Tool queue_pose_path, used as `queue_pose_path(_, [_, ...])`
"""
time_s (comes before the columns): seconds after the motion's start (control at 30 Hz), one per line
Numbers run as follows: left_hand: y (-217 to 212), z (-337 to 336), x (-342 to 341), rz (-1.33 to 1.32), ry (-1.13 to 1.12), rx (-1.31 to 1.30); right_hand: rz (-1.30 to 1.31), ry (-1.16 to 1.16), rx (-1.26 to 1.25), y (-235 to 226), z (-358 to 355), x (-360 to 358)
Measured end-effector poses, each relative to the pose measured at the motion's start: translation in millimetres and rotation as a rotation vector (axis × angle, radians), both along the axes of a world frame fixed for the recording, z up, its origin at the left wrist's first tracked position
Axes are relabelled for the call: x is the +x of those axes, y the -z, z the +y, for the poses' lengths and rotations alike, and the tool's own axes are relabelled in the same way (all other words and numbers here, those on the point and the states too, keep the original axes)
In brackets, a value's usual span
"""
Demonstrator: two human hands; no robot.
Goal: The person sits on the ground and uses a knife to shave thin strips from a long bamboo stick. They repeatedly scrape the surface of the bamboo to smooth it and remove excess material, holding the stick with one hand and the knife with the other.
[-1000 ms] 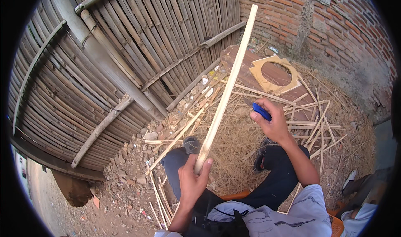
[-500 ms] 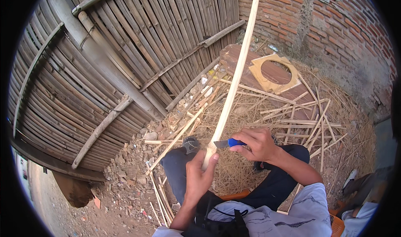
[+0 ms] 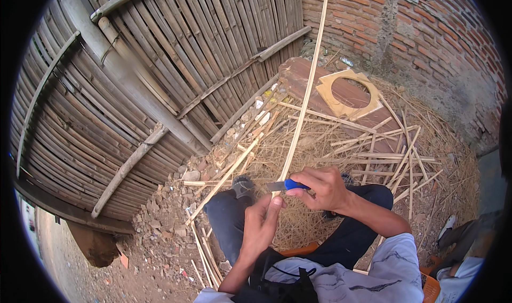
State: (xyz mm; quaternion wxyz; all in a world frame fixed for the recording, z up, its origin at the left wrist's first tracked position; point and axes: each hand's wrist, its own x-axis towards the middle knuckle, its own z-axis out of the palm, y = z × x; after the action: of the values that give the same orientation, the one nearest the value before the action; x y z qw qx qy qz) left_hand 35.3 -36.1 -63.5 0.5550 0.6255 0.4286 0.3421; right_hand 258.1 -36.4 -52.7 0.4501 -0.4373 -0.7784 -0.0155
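Observation:
A long pale bamboo strip [image 3: 302, 113] rises from my lap toward the brick wall, its narrow edge turned to me. My left hand [image 3: 261, 220] is closed round its lower end, thumb lying along it. In my right hand [image 3: 324, 188] is a knife [image 3: 277, 186] with a blue handle and a short grey blade. The blade lies across the strip just above my left thumb. My right fingers wrap the handle and hide part of it.
Split strips [image 3: 408, 161] lie crisscrossed on straw at the right. A square frame with a round hole [image 3: 365, 112] rests on a brown board [image 3: 294, 73]. A bamboo wall [image 3: 213, 52] stands left, a brick wall [image 3: 437, 52] right. Another person's shoe [image 3: 447, 225] shows at right.
The bamboo strip has turned, showing a narrower side. The knife blade has tilted and sits nearer my left thumb. My left hand has shifted slightly.

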Motion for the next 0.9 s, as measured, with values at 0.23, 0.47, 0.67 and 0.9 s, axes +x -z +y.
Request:
queue_pose_path(0.23, [6.6, 0.1, -2.7, 0.022, -0.007, 0.037, -0.046, 0.030, -0.041, -1.5, -3.2, -2.2])
queue_pose_path(0.47, [14.6, -9.0, -14.1, 0.050, 0.039, 0.005, 0.084, 0.335, 0.044, -11.4, 17.2, 40.8])
queue_pose_path(0.67, [22.9, -14.8, -25.1, 0.012, 0.031, -0.053, 0.184, 0.418, -0.041, -22.2, 10.2, 63.2])
queue_pose_path(0.9, [14.6, 2.5, -19.2, 0.048, -0.060, 0.039, -0.025, 0.100, -0.052, -0.3, -0.3, 13.9])
